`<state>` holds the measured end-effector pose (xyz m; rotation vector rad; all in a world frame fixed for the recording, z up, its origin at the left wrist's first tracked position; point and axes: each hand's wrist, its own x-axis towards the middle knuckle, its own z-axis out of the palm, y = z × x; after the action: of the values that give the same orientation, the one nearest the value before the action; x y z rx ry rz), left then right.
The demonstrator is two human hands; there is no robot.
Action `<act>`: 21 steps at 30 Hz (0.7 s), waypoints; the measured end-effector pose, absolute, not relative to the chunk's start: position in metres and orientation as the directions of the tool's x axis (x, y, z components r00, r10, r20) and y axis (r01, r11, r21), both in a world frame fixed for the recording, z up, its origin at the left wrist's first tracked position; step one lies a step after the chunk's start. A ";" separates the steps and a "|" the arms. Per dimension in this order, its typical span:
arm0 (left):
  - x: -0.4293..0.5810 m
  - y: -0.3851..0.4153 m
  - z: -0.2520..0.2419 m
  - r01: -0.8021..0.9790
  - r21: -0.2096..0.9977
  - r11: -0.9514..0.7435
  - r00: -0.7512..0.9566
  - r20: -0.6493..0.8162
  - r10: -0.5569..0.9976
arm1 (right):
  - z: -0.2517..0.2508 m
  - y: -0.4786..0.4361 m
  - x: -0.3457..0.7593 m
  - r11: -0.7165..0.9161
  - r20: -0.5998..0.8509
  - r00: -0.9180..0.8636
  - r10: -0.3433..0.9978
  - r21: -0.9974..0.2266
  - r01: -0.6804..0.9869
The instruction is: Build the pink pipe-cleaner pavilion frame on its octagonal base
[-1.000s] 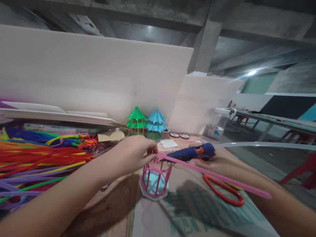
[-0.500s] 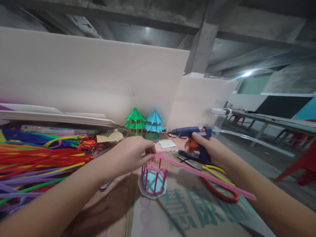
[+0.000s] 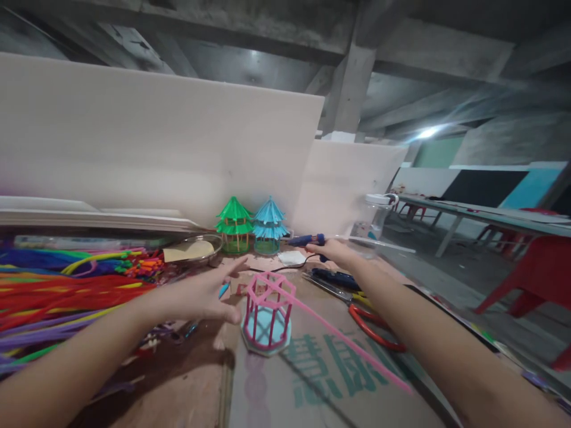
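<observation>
A pink octagonal frame (image 3: 269,315) on a pale blue base stands on the cardboard (image 3: 263,392). One long pink strip (image 3: 348,342) runs from its top toward the lower right. Just left of the frame, my left hand (image 3: 200,297) is open, thumb and fingers apart, touching nothing. My right hand (image 3: 332,252) reaches to the back, beside the blue glue gun (image 3: 306,240); its fingers are partly hidden, and whether they still grip the gun cannot be made out.
Bundles of coloured pipe cleaners (image 3: 75,297) lie at left. Green (image 3: 234,226) and blue (image 3: 270,226) small pavilions stand at the back. Scissors with red handles (image 3: 375,330) lie right of the frame, and a clear jug (image 3: 376,217) stands behind.
My left hand has let go of the pink frame's top and opened to the left. My right hand has moved the glue gun back and lower, toward the white board.
</observation>
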<state>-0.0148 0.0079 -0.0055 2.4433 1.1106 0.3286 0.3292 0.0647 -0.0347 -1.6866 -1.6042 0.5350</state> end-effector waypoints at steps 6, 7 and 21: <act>0.009 -0.002 -0.054 0.358 0.749 -0.557 0.756 0.118 0.644 | -0.057 0.073 0.324 -0.042 0.094 0.173 0.980 -0.760 0.649; 0.013 -0.004 -0.057 0.318 0.767 -0.557 0.767 0.138 0.627 | -0.059 0.075 0.325 -0.046 0.086 0.173 0.981 -0.766 0.642; 0.021 -0.009 -0.071 0.481 0.598 -0.642 0.669 0.223 0.709 | -0.051 0.073 0.327 -0.114 0.062 0.196 0.979 -0.633 0.766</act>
<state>0.0208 -0.0090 -0.0712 2.3852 0.9207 0.6108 0.3274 0.0734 -0.0510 -1.9352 -1.6217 0.5125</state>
